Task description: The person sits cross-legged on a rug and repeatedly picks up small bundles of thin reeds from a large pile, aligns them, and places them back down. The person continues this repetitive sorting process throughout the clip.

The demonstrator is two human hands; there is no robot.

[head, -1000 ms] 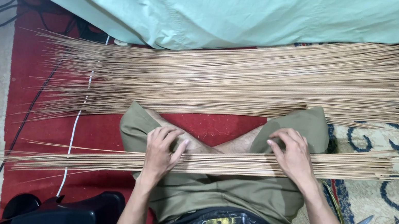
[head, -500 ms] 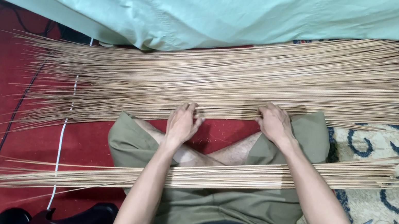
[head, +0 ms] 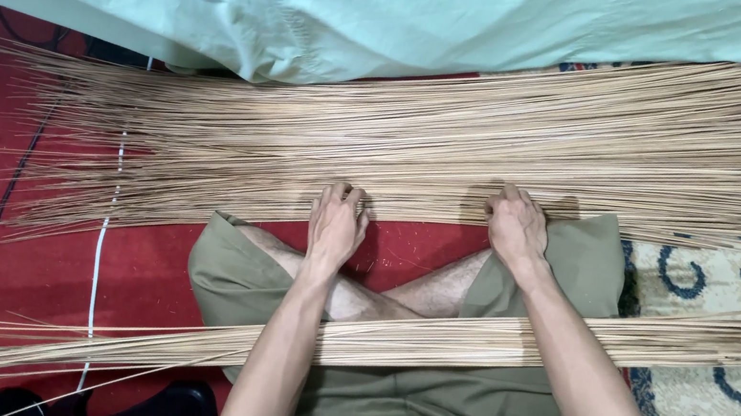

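Left hand point(head: 336, 224): fingers curled down, tips pressed onto the near edge of the wide layer of thin tan sticks point(head: 456, 148) spread over the red carpet point(head: 141, 263).
Right hand point(head: 515, 228): knuckles bent, fingertips gripping the same edge, well apart from the left.
Behind both wrists: a narrower bundle of tan sticks point(head: 429, 342) lying across the lap.
Beyond the hands: pale green cloth point(head: 398, 9).

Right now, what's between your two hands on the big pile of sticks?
In the head view, between left hand and right hand: the big pile edge and red carpet.
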